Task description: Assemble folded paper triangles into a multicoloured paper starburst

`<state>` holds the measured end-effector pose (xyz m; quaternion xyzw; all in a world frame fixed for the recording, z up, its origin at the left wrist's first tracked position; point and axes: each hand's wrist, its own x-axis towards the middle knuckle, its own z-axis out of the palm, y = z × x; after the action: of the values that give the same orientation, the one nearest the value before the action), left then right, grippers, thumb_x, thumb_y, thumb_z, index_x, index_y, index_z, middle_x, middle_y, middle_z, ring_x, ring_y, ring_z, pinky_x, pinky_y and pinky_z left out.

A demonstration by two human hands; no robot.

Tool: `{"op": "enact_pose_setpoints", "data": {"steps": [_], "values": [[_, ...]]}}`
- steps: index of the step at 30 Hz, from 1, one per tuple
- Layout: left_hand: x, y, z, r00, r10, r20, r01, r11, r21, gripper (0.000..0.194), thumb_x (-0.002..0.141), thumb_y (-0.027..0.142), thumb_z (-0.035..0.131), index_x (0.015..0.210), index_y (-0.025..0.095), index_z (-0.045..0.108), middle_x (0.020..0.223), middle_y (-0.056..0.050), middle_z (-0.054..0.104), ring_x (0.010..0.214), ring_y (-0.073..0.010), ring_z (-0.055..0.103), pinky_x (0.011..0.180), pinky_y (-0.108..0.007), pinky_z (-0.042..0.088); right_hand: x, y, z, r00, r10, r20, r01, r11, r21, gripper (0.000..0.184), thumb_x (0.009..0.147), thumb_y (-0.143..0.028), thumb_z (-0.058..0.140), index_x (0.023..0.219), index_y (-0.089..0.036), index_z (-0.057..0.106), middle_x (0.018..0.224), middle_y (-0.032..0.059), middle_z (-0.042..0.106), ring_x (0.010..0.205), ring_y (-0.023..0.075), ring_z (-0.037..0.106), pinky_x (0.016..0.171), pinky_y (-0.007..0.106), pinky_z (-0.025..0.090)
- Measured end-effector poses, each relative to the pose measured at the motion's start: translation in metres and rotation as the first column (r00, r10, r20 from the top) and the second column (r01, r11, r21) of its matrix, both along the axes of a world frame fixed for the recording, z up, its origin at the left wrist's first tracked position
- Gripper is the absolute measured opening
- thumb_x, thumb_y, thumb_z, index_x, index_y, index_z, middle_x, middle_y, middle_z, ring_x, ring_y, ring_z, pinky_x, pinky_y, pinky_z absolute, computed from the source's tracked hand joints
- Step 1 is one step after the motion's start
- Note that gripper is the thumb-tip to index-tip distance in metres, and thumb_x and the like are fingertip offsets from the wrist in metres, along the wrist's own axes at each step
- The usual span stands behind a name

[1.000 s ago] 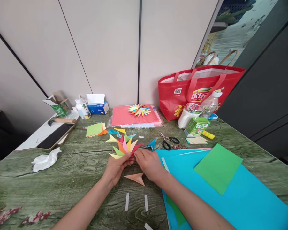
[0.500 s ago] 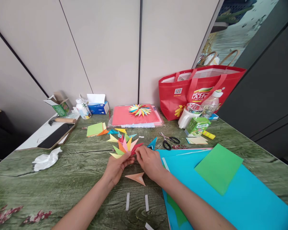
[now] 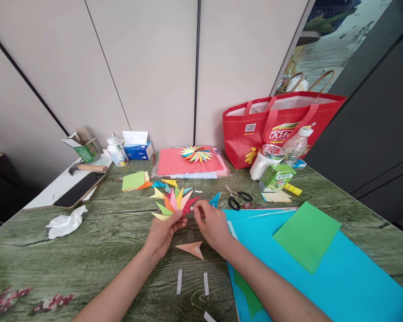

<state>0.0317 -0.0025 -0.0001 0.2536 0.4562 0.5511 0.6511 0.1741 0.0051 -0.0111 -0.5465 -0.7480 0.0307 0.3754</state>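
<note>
My left hand (image 3: 161, 234) is closed on the base of a half-made fan of folded paper points (image 3: 175, 204) in yellow, green, orange, pink and red, held just above the table. Beside it, my right hand (image 3: 212, 224) pinches the red point at the fan's right edge with thumb and forefinger. A loose salmon folded point (image 3: 192, 249) lies on the table between my wrists. Just beyond my right hand sits a blue folded point (image 3: 215, 198). More loose folded points (image 3: 164, 187) lie behind the fan.
Large blue sheets (image 3: 325, 273) with a green sheet (image 3: 305, 235) on top cover the right. Scissors (image 3: 237, 198), a glue stick (image 3: 291, 189), a green carton (image 3: 277, 176) and a red bag (image 3: 275, 125) stand behind. A finished paper star (image 3: 195, 153) lies on red sheets. Phone (image 3: 77, 189) and crumpled tissue (image 3: 65, 222) are left.
Both hands have lifted the fan slightly up and away. My right fingers have shifted from the fan's base to pinching its red right-hand point.
</note>
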Motion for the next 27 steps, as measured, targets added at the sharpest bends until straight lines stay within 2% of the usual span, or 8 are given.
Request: {"op": "enact_pose_setpoints", "data": {"steps": [4, 12, 15, 19, 23, 27], "values": [[-0.0001, 0.0002, -0.0007, 1.0, -0.007, 0.0, 0.007, 1.0, 0.008, 0.023, 0.058, 0.013, 0.073, 0.079, 0.009, 0.065, 0.067, -0.006, 0.069, 0.053, -0.0122, 0.062, 0.052, -0.02, 0.052, 0.0001, -0.002, 0.0026, 0.997, 0.058, -0.056, -0.058, 0.998, -0.01, 0.013, 0.085, -0.028, 0.045, 0.086, -0.017, 0.052, 0.074, 0.0005, 0.066, 0.062, 0.0124, 0.062, 0.051, 0.02, 0.035], [0.0007, -0.0011, 0.0002, 0.999, -0.027, -0.018, 0.028, 0.999, 0.022, 0.025, 0.058, 0.015, 0.074, 0.079, 0.009, 0.064, 0.066, -0.005, 0.067, 0.052, -0.012, 0.06, 0.05, -0.02, 0.051, 0.0009, -0.0003, -0.0018, 1.0, 0.005, -0.001, -0.005, 0.999, -0.031, 0.01, 0.082, -0.023, 0.048, 0.076, -0.017, 0.053, 0.063, -0.0008, 0.063, 0.055, 0.0123, 0.058, 0.049, 0.021, 0.031], [0.0002, -0.0013, 0.0009, 0.999, -0.035, 0.012, 0.034, 0.999, 0.029, 0.023, 0.058, 0.016, 0.073, 0.078, 0.01, 0.063, 0.064, -0.003, 0.066, 0.051, -0.0112, 0.059, 0.049, -0.02, 0.05, 0.0006, -0.0005, -0.0012, 1.0, 0.026, -0.003, -0.026, 0.997, -0.069, 0.008, 0.081, -0.022, 0.048, 0.077, -0.017, 0.053, 0.062, -0.0009, 0.063, 0.055, 0.0123, 0.058, 0.049, 0.02, 0.031], [-0.0011, -0.001, 0.0006, 0.997, -0.069, 0.04, 0.068, 0.997, 0.029, 0.026, 0.06, 0.016, 0.072, 0.084, 0.011, 0.063, 0.071, -0.003, 0.066, 0.055, -0.0104, 0.058, 0.048, -0.02, 0.049, -0.0009, -0.0019, -0.0002, 0.997, 0.074, 0.003, -0.073, 0.99, -0.124, 0.008, 0.08, -0.022, 0.049, 0.077, -0.017, 0.054, 0.062, 0.0001, 0.063, 0.055, 0.0131, 0.058, 0.05, 0.02, 0.031], [-0.0017, -0.0013, -0.0002, 0.993, -0.092, 0.077, 0.088, 0.994, 0.057, 0.024, 0.063, 0.016, 0.07, 0.086, 0.012, 0.062, 0.072, -0.003, 0.065, 0.056, -0.0091, 0.057, 0.048, -0.019, 0.048, -0.0016, -0.003, 0.002, 0.985, 0.145, -0.099, -0.163, 0.964, -0.212, 0.011, 0.08, -0.024, 0.048, 0.076, -0.018, 0.055, 0.066, 0.0012, 0.065, 0.059, 0.0131, 0.059, 0.054, 0.02, 0.036], [-0.0021, -0.001, 0.0, 0.991, -0.071, 0.11, 0.062, 0.995, 0.084, 0.019, 0.064, 0.014, 0.07, 0.081, 0.012, 0.063, 0.067, -0.001, 0.064, 0.055, -0.0089, 0.056, 0.046, -0.018, 0.046, -0.0014, -0.0032, 0.0065, 0.961, 0.17, -0.217, -0.228, 0.932, -0.28, 0.011, 0.079, -0.024, 0.048, 0.073, -0.018, 0.055, 0.065, 0.0013, 0.064, 0.059, 0.0127, 0.059, 0.053, 0.019, 0.037]]}}
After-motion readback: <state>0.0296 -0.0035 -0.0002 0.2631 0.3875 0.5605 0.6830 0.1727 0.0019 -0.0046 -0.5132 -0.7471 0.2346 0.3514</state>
